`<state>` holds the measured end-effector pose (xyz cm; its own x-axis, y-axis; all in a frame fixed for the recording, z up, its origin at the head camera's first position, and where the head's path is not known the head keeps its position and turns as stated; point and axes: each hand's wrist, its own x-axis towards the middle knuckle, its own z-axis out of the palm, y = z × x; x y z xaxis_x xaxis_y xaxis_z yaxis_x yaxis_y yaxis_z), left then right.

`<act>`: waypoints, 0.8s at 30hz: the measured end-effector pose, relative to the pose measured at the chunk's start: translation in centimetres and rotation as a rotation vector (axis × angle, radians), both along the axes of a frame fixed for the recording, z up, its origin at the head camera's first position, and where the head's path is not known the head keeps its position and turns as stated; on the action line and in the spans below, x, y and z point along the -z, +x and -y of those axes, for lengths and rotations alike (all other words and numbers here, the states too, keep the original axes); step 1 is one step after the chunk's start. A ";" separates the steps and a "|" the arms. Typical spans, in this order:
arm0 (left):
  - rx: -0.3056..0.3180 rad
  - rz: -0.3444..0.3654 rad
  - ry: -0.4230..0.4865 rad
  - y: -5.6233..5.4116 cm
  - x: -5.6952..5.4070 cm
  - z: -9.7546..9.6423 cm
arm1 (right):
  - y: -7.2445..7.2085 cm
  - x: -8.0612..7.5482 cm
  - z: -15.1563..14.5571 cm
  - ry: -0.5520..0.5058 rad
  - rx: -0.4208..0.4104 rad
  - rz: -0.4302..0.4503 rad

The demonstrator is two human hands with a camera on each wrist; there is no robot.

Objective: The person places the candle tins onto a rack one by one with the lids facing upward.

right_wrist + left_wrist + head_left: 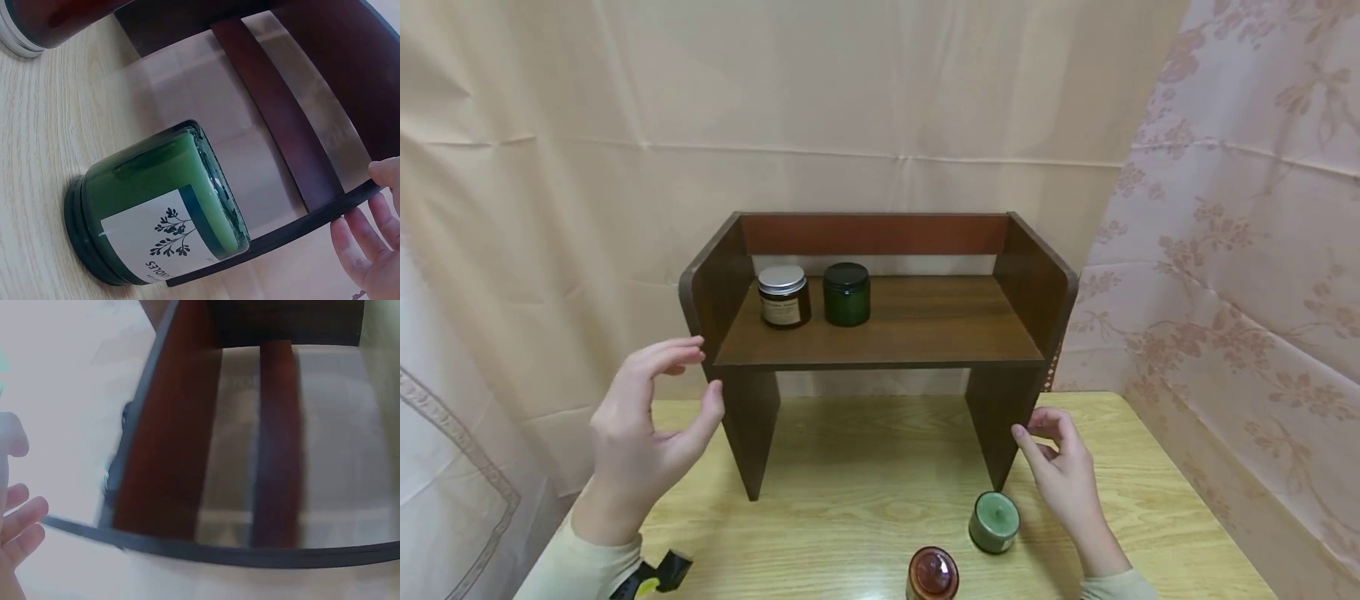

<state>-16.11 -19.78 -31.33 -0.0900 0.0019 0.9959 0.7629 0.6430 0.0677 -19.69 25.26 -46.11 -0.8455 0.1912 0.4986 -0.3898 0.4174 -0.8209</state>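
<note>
"So, how much would you call done?"

"About half, by my reading. Ahead and to the right of the left hand point(643, 433), a silver-lidded jar point(785, 298) and a black-lidded green jar point(847, 294) stand lid up on the wooden shelf unit point(940, 325)."

"And what's left?"

"Two on the table point(820, 517): a labelled candle jar point(995, 522), green, just left of the right hand point(1063, 471) and nearer the wearer, and a reddish jar point(932, 575) farther left of it and nearer again. Both appear to rest lid down, so I'd count those as the part remaining."

"Are the hands free?"

"Not the right: it pinches the edge of the unit's right panel between thumb and fingers. The left holds nothing, thumb and fingers wide apart in a C, close to the left panel; whether they touch, I can't tell."

"Anything in the way?"

"The labelled candle jar sits between the right hand and the reddish one. Beyond both hands hangs a beige curtain point(880, 100), and to the right hand's right, a floral curtain point(1247, 275)."
</note>
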 end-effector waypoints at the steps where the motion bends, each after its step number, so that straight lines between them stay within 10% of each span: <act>1: -0.004 0.012 0.033 0.0 0.6 0.3 | 0.0 0.0 0.0 0.005 0.001 -0.002; 13: 0.014 0.416 0.297 -1.0 10.4 3.0 | 0.0 0.3 -0.1 0.029 0.012 0.004; 24: -0.012 0.623 0.390 -1.2 13.8 2.0 | -0.1 0.4 -0.1 0.030 0.014 0.023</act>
<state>-17.35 -21.77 -45.16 -0.6372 -0.3466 0.6884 0.5017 0.4915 0.7118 -19.76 25.38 -46.56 -0.8542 0.1881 0.4847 -0.3650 0.4471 -0.8166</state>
